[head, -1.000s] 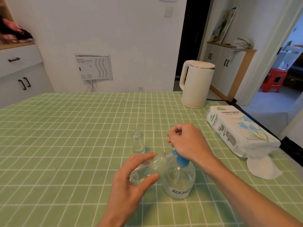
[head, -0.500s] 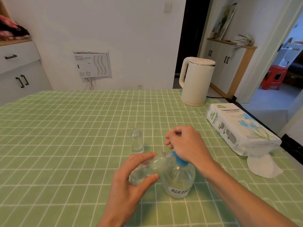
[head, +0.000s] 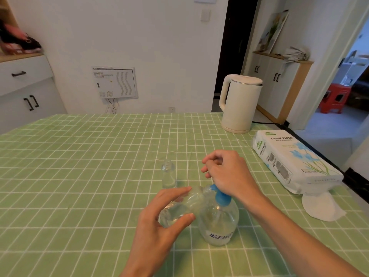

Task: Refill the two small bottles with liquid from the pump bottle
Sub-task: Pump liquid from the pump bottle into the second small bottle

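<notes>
Hands meet just below the middle of the frame, over a bench (head: 79,176) covered with a green cloth checked in white lines. The left hand (head: 159,222) holds a small clear bottle (head: 179,206) tipped onto its side, thumb on the near side and fingers on the far side. The bottle's neck points right and meets the blue spout of a round clear plastic pump bottle (head: 218,222). Clear liquid lies in the low part of the tipped bottle.

The pump bottle stands upright on the cloth, just right of the left hand, with blue lettering on a label near its base. The right hand (head: 227,174) sits on top of its blue pump head, fingers curled in toward the palm. Whether anything lies inside that curl I cannot tell.

A second small clear bottle (head: 168,175) stands upright with its neck bare, a little above and left of the hands and apart from both.

Toward the upper right, a white electric kettle (head: 239,104) stands at the far edge of the bench. Lower along the right edge lies a white pack of tissue paper (head: 293,162) printed with blue flowers, and a white sheet (head: 321,208) lies flat against its near end. A white cabinet with black handles (head: 26,92) fills the upper left. A red plastic stool (head: 335,98) shows through the doorway at the far right.
</notes>
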Demonstrator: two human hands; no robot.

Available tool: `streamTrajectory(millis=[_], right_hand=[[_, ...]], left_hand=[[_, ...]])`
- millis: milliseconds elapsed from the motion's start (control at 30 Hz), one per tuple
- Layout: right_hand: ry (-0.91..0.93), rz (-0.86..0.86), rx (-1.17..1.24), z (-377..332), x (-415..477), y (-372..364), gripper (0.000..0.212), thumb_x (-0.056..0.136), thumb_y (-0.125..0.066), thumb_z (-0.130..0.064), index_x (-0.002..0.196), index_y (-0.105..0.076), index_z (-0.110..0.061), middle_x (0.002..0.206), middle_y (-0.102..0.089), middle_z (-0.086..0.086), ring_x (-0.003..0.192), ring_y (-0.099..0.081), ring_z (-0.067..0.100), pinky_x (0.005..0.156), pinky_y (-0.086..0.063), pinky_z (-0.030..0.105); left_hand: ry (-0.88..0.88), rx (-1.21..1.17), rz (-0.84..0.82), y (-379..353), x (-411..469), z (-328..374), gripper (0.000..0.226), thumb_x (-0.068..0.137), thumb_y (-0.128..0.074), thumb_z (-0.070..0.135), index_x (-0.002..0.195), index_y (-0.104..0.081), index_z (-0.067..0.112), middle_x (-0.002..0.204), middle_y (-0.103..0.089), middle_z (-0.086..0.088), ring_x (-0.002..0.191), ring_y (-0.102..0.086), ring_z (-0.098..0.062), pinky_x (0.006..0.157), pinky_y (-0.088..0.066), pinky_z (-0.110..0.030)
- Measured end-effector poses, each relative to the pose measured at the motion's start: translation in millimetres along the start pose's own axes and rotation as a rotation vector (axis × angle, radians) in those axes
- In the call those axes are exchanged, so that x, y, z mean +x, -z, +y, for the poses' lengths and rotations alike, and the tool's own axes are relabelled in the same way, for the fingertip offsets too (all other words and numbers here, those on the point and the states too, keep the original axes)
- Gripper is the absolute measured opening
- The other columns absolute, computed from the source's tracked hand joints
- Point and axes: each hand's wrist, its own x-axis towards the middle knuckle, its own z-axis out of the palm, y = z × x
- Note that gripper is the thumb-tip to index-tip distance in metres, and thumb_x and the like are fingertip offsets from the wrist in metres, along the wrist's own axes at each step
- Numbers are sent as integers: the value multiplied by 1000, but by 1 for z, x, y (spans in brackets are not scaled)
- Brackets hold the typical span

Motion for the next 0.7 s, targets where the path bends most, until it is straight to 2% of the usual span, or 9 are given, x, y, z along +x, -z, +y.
streamTrajectory(millis=[167, 267, 367, 567, 633, 700], right_hand=[[-35, -14, 60, 5, 0, -4, 34, 105, -56, -9, 83, -75, -28, 78, -81, -6, 74, -78, 8, 75, -65, 32], [-55, -38, 62, 10, -1, -6, 34, 106, -56, -8, 85, -75, -27, 80, -81, -6, 73, -78, 6, 72, -63, 26], [-54, -36, 67, 12, -1, -7, 33, 106, -56, -8, 86, -75, -27, 80, -81, -5, 73, -78, 6, 72, -63, 25], [-51, -37, 47, 10, -2, -6, 31, 108, -57, -13, 87, -75, -27, 81, -81, -6, 76, -77, 5, 72, -64, 28], [-44, -34, 23, 6, -2, -3, 28, 107, -57, -17, 88, -76, -26, 81, -82, -4, 76, -78, 6, 76, -67, 35], [-24, -20, -18, 2, -1, 0, 25, 105, -58, -20, 89, -77, -24, 81, -83, 1, 79, -80, 16, 81, -68, 44]], left_hand=[[-1, 10, 3, 0, 0, -2, 51, 77, -85, 21, 122, -74, 43, 117, -75, 9, 114, -69, -13, 95, -44, -6], [12, 12, 0, 0, -1, -2, 51, 77, -85, 20, 121, -74, 43, 118, -76, 9, 115, -69, -13, 95, -44, -6], [21, 2, -4, -1, -1, -2, 51, 77, -85, 19, 121, -74, 43, 117, -75, 9, 114, -69, -13, 95, -44, -6], [23, 15, -4, -2, -2, -1, 58, 78, -91, 8, 120, -74, 44, 116, -76, 8, 113, -69, -12, 95, -44, -5], [14, 5, -4, -1, -2, 0, 54, 77, -90, 14, 120, -74, 44, 116, -76, 8, 113, -70, -13, 95, -45, -6], [9, 2, -1, -1, -1, 0, 51, 76, -86, 20, 120, -74, 44, 116, -76, 8, 113, -70, -14, 94, -45, -6]])
